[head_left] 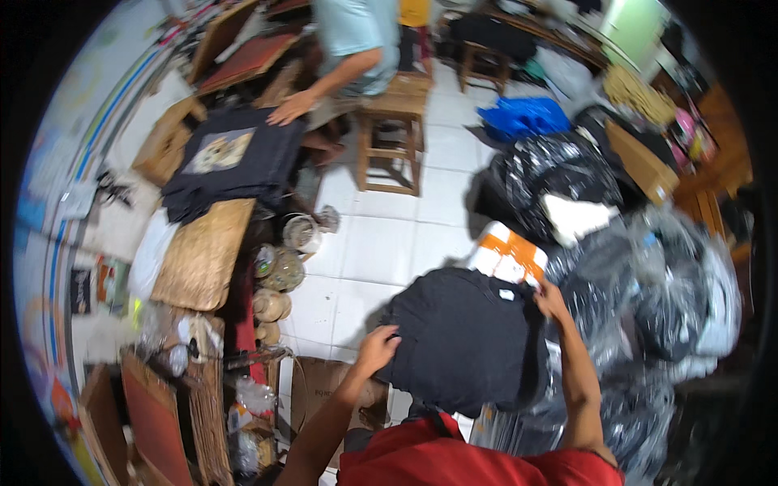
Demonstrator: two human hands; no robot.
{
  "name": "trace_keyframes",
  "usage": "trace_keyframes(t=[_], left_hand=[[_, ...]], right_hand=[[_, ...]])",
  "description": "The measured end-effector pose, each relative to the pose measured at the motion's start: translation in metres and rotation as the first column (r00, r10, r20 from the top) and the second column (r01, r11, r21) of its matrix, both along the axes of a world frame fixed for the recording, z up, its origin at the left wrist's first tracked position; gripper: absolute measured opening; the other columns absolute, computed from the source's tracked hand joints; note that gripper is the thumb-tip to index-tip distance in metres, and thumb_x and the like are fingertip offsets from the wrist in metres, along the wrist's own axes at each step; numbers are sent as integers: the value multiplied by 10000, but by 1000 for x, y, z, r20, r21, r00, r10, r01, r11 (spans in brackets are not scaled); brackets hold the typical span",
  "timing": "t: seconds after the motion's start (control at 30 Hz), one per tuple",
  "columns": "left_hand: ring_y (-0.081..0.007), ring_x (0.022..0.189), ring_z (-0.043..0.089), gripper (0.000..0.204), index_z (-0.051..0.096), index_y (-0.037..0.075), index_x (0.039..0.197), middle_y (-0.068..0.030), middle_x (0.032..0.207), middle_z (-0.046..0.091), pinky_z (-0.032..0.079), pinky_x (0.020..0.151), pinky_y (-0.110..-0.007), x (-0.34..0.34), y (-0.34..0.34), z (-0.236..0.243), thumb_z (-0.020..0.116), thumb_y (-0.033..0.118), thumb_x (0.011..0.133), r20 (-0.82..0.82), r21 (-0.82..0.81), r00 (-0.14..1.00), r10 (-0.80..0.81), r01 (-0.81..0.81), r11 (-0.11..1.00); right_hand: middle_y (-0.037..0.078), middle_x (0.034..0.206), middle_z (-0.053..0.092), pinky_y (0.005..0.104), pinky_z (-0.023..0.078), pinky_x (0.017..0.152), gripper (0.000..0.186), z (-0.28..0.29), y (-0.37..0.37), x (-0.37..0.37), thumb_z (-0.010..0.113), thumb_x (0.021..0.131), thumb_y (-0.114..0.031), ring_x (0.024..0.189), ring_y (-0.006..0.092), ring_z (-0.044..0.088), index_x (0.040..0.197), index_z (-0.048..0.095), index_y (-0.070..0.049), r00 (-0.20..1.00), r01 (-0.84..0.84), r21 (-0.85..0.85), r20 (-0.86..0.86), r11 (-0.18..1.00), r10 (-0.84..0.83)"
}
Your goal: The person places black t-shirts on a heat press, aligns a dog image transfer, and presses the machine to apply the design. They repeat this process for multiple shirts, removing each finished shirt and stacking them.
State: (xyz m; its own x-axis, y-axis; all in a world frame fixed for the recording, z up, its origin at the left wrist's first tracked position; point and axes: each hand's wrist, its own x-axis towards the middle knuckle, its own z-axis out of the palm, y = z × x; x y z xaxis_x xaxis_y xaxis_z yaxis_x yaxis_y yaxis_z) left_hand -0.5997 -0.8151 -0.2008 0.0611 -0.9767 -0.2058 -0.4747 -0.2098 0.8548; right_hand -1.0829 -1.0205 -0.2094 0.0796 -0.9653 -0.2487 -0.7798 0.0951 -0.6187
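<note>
At centre right of the frame we see an orange-and-white box (509,251), partly hidden behind the black shirt (466,340), which carries a small white neck label (506,294). Clear plastic bags of dark garments (648,300) fill the right side. A blue plastic bag (523,117) lies at upper centre right. A brown cardboard box (320,389) sits at lower centre.
</note>
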Motion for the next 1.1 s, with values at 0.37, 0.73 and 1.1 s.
trace_keyframes(t=[0.37,0.73,1.1], left_hand=[[-362,1321,473,432,715,117,1079,-157,1318,582,296,1157,-546,-45,-70,83,562,-62,717,346,-161,770,-536,612,775],[-293,862,697,221,738,86,936,-103,910,737,481,832,-393,171,268,233,697,54,721,290,-408,853,433,-299,862],[-174,710,631,212,625,4,843,-88,767,640,483,664,-291,205,615,329,755,-46,684,101,-534,362,927,-766,357]], right_hand=[[-22,810,606,248,448,665,224,283,125,198,801,782,25,757,67,556,895,618,-35,577,-704,130,679,698,455],[181,830,669,474,525,741,328,317,151,360,733,698,-165,847,415,658,997,663,-51,84,-990,95,-177,102,981],[206,931,651,432,501,808,148,297,350,640,602,874,51,909,408,650,1017,590,15,159,-841,-511,83,179,984]])
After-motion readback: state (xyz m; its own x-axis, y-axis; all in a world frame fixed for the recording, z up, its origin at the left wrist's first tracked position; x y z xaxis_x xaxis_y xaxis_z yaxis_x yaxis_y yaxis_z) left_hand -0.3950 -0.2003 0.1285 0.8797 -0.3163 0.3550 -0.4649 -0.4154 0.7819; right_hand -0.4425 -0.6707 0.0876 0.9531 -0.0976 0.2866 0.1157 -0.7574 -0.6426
